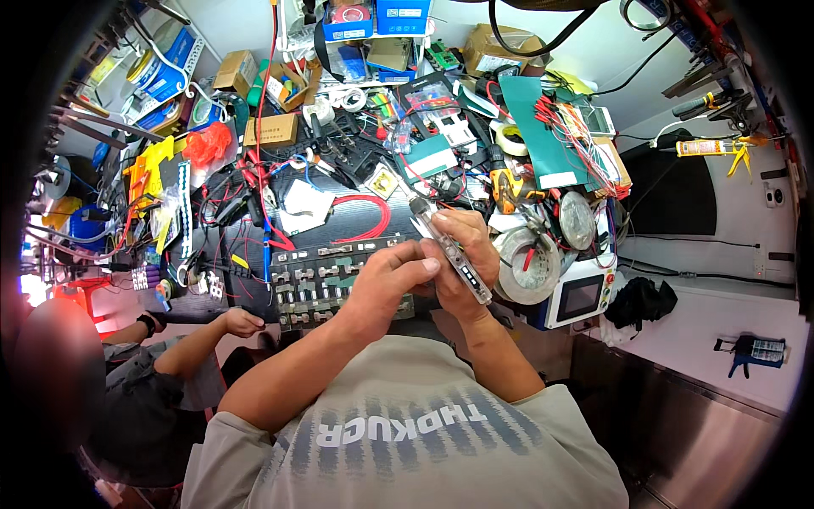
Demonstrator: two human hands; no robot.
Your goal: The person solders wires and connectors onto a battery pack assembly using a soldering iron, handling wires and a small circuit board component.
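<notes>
In front of my chest, my right hand [465, 254] is wrapped round a slim, clear-bodied handheld tool [458, 260] with dark parts inside and a narrow tip pointing away from me. My left hand [392, 282] is curled, its thumb and fingertips against the near side of the tool. What the left fingers pinch, if anything, is hidden. Below and left of that hand lies a dark block with rows of metal tabs [318, 284], partly covered by my left forearm. Just beyond it on the black table, a coil of red wire [365, 219] rests beside a white sheet [306, 206].
A yellow-and-black power drill [506, 182], a wire spool [527, 265] and a white-and-blue machine with a screen [581, 297] stand on the right. Cables, boxes and a green sheet [536, 127] crowd the back. At left, a co-worker's hand [242, 322] is close to the table edge.
</notes>
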